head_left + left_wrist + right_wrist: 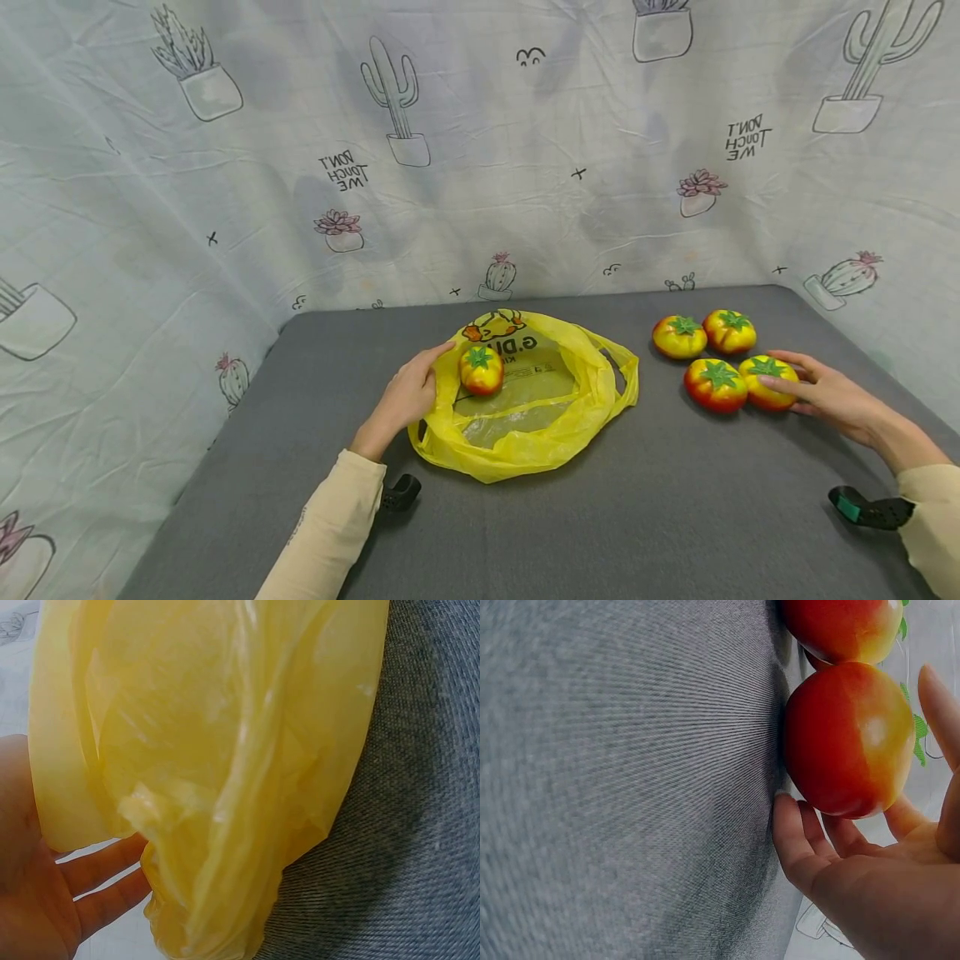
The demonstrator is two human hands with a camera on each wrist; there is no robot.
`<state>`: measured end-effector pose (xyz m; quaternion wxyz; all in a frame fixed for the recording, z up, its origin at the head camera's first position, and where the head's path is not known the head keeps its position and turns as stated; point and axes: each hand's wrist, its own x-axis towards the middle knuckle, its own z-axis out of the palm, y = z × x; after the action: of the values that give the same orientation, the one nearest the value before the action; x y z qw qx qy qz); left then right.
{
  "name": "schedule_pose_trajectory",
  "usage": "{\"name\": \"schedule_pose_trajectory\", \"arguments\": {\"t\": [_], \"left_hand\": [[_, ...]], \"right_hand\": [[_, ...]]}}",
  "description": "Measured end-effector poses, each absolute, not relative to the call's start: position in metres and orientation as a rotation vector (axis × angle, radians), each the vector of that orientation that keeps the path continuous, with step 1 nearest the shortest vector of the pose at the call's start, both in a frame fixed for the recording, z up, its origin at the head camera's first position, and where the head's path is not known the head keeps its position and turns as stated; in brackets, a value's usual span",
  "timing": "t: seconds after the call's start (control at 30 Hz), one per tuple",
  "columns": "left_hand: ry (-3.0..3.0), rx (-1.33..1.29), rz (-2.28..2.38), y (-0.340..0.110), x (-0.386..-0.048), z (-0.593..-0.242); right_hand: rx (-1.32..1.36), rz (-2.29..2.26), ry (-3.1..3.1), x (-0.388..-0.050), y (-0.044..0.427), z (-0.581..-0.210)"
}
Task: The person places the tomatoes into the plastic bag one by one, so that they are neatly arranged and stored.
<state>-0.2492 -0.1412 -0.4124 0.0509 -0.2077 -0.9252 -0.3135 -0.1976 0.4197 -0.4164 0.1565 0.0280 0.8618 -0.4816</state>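
Note:
A yellow plastic bag (540,454) lies with its mouth spread wide, and one red-and-yellow tomato (482,372) with a green top shows within the mouth. At its left rim my left hand (405,392) holds the plastic; in the left wrist view the bag hides the fingertips. Far to the right, my right hand (836,396) is around the near right tomato (767,398). Its fingers (799,832) reach under and behind the fruit, while the thumb stands off from it in the right wrist view. Another tomato (716,387) touches this one on the left.
Behind that pair sit two more tomatoes, one on the left (678,340) and one on the right (730,335). Everything rests on a dark grey cloth-covered table (600,533). A pale curtain (480,200) with cactus drawings hangs along the back and sides.

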Motion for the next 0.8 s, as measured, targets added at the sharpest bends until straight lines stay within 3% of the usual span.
{"name": "schedule_pose_trajectory", "arguments": {"t": [0.8], "left_hand": [[-2.826,-0.63,-0.97,-0.1402,-0.2483,-0.4111]], "right_hand": [[0.189,-1.621,2.402,-0.193,0.4284,-0.4144]]}}
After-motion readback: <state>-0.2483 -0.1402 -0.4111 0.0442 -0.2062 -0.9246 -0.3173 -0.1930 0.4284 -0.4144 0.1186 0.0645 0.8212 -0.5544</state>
